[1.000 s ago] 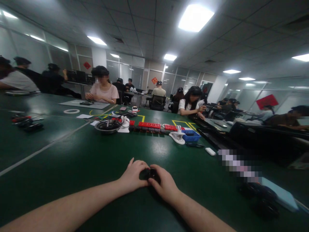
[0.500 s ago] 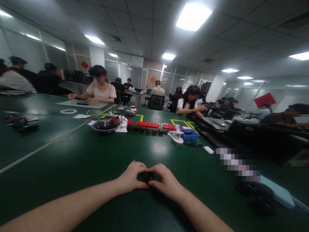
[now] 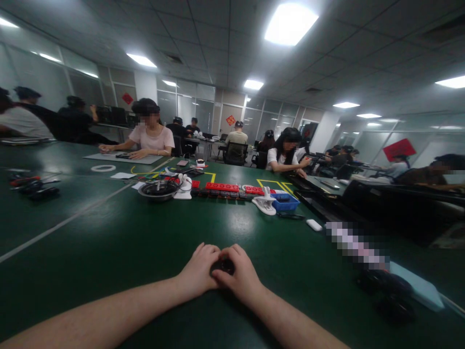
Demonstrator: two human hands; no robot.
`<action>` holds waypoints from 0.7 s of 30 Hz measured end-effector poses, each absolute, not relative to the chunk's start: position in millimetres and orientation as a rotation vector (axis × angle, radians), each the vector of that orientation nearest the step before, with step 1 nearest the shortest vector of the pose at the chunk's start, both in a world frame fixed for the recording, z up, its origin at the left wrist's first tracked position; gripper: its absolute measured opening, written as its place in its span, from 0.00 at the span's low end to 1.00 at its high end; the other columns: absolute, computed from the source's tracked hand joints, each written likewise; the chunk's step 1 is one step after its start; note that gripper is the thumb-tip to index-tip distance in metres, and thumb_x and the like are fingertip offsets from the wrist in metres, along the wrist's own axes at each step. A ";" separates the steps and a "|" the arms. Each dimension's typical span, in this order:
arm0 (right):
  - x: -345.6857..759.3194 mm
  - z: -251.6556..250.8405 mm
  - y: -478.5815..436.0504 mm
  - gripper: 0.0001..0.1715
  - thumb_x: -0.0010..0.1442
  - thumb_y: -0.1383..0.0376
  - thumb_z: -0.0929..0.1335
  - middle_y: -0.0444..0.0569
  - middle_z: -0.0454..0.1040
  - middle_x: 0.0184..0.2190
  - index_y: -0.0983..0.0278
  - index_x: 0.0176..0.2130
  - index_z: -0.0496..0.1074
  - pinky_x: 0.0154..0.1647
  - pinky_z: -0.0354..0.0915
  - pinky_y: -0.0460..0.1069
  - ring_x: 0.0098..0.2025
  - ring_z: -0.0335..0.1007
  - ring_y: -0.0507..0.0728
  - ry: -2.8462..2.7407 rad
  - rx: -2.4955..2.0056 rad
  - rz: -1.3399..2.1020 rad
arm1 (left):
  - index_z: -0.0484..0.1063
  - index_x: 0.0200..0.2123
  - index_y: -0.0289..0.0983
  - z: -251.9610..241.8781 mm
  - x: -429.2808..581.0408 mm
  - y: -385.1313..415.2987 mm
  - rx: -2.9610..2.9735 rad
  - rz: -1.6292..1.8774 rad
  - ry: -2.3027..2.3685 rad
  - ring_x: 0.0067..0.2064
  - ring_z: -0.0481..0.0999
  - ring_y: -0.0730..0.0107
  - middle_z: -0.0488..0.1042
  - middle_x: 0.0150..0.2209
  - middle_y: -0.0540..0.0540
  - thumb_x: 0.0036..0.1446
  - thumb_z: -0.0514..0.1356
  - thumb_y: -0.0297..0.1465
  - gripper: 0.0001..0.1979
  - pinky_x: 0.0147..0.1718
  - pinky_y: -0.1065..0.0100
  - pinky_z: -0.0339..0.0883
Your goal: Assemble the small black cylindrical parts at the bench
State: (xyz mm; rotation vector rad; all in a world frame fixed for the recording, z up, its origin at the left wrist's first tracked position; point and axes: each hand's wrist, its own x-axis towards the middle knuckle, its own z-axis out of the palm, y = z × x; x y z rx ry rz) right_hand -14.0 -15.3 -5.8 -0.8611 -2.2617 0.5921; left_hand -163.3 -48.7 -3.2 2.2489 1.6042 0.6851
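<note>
A small dark object [image 3: 225,265] sits between my two hands, low over the green table [image 3: 145,242]; its kind I cannot make out. My left hand [image 3: 201,269] curls around its left side, with the fingertips partly hidden behind the other hand. From the right, my right hand [image 3: 242,274] closes on the same object, thumb in front and fingers over the top. The two hands touch each other at the fingers.
Farther off stand a round metal dish [image 3: 158,190] with cables, white clamps [image 3: 267,202], a row of red parts [image 3: 221,187] and a blue bin [image 3: 286,201]. To the right lie a white case [image 3: 314,225] and a light-blue box [image 3: 416,286]. Co-workers sit across the table.
My right hand has moved left, closer to my left hand, and its thumb now lies across the dark object. The gap between the hands has narrowed.
</note>
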 end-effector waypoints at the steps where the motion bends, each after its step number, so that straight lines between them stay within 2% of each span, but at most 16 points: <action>1: -13.7 -5.0 -15.6 0.17 0.42 0.68 0.71 0.45 0.65 0.32 0.62 0.35 0.66 0.36 0.59 0.48 0.36 0.61 0.54 -2.262 -0.844 0.595 | 0.68 0.37 0.39 -3.7 -163.2 -48.4 2.243 0.690 1.600 0.44 0.65 0.61 0.67 0.39 0.46 0.39 0.63 0.38 0.19 0.54 0.53 0.44; 6: -5.7 5.4 -18.0 0.22 0.43 0.70 0.70 0.46 0.68 0.35 0.62 0.40 0.66 0.41 0.59 0.51 0.39 0.61 0.55 -2.298 -0.762 0.618 | 0.69 0.37 0.39 -7.3 -166.3 -45.7 2.224 0.709 1.565 0.44 0.65 0.60 0.67 0.40 0.47 0.40 0.63 0.40 0.19 0.53 0.53 0.45; 14: 10.8 28.6 -16.1 0.26 0.46 0.77 0.64 0.46 0.68 0.44 0.58 0.45 0.67 0.50 0.57 0.52 0.48 0.62 0.54 -2.402 -0.607 0.993 | 0.68 0.37 0.39 -10.9 -169.3 -43.3 2.213 0.763 1.516 0.43 0.64 0.61 0.65 0.39 0.47 0.37 0.65 0.41 0.22 0.43 0.61 0.59; 18: 12.8 23.7 -9.0 0.24 0.50 0.73 0.63 0.47 0.66 0.48 0.59 0.47 0.66 0.51 0.57 0.53 0.50 0.61 0.56 -2.348 -0.570 1.185 | 0.68 0.40 0.40 -14.5 -171.3 -41.8 2.201 0.756 1.488 0.44 0.64 0.61 0.64 0.41 0.47 0.38 0.65 0.42 0.24 0.44 0.62 0.59; 21: 6.9 10.0 -6.6 0.21 0.51 0.67 0.65 0.49 0.68 0.45 0.62 0.47 0.65 0.49 0.58 0.53 0.47 0.63 0.56 -2.199 -0.684 1.099 | 0.68 0.37 0.39 -15.5 -171.1 -41.5 2.213 0.764 1.492 0.45 0.63 0.60 0.65 0.41 0.47 0.36 0.66 0.41 0.23 0.44 0.61 0.59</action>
